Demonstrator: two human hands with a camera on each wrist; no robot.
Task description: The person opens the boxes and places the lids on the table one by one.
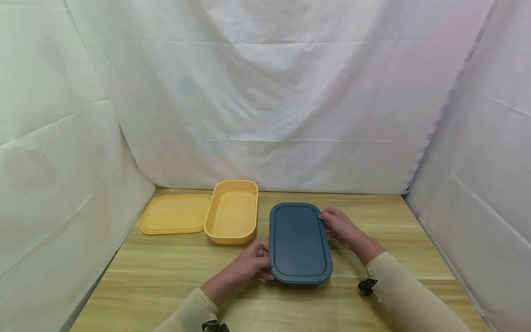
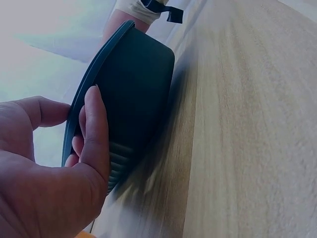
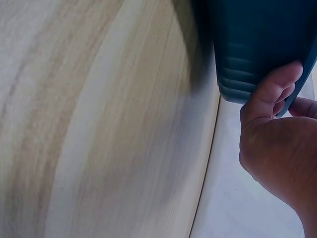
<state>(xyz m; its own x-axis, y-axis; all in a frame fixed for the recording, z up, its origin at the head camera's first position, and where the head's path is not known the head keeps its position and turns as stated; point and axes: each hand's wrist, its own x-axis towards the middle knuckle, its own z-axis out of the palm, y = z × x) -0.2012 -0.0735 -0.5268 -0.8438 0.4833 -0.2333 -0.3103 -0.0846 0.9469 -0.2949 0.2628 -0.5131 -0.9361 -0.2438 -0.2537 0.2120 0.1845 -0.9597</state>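
A dark blue lidded food container (image 1: 299,242) stands right of the middle of the table, its flat lid facing up. My left hand (image 1: 252,263) grips its near left edge; in the left wrist view the thumb lies on the lid's rim and the fingers sit under it, against the container's side (image 2: 136,82). At the far right edge, my right hand (image 1: 341,227) pinches the rim between thumb and fingers. The right wrist view shows those fingers (image 3: 275,89) against the container's ribbed side. A shadow lies along the wood beside the base.
An open yellow container (image 1: 232,214) stands left of the blue one, nothing inside it. Its yellow lid (image 1: 176,213) lies flat at the far left, close against it. White cloth (image 1: 265,101) hangs behind the wooden table (image 1: 166,276) and on both sides.
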